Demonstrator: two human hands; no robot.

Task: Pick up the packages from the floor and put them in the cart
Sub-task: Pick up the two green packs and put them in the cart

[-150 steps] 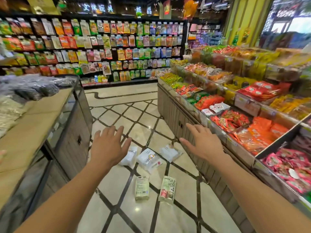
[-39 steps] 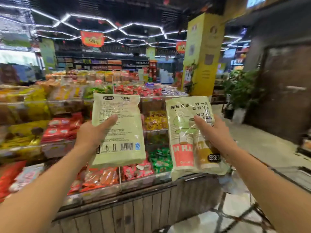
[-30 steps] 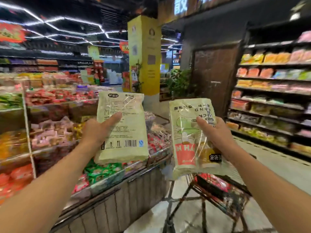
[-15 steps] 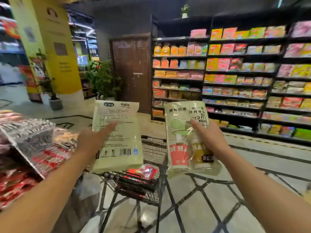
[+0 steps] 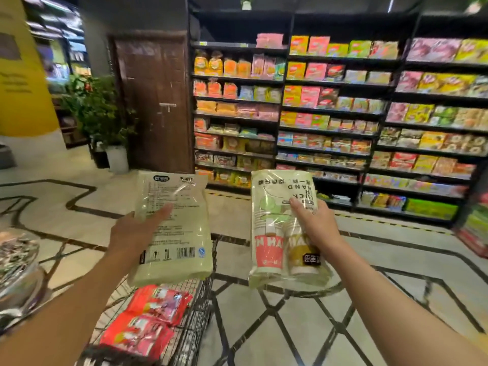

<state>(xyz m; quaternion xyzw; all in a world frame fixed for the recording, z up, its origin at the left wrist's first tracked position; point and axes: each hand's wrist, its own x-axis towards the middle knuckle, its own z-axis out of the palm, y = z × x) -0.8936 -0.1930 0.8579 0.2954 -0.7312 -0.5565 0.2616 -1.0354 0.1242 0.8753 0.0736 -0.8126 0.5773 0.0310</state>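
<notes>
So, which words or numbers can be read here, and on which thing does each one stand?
"N HA": red cup on the cup package, in the right hand.
"HAND", upside down: top of the same package.
Pale package, in the left hand: a barcode shows, its print too small to read.
Shelf goods: too blurred.

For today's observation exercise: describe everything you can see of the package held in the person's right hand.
The cup package is a clear, glossy plastic bag holding two paper cups side by side, one red and white, one yellow. Its printed lettering reads upside down. It is upright in the air above the tiled floor, right of the cart. The right hand has it in its grip at mid-height.
</notes>
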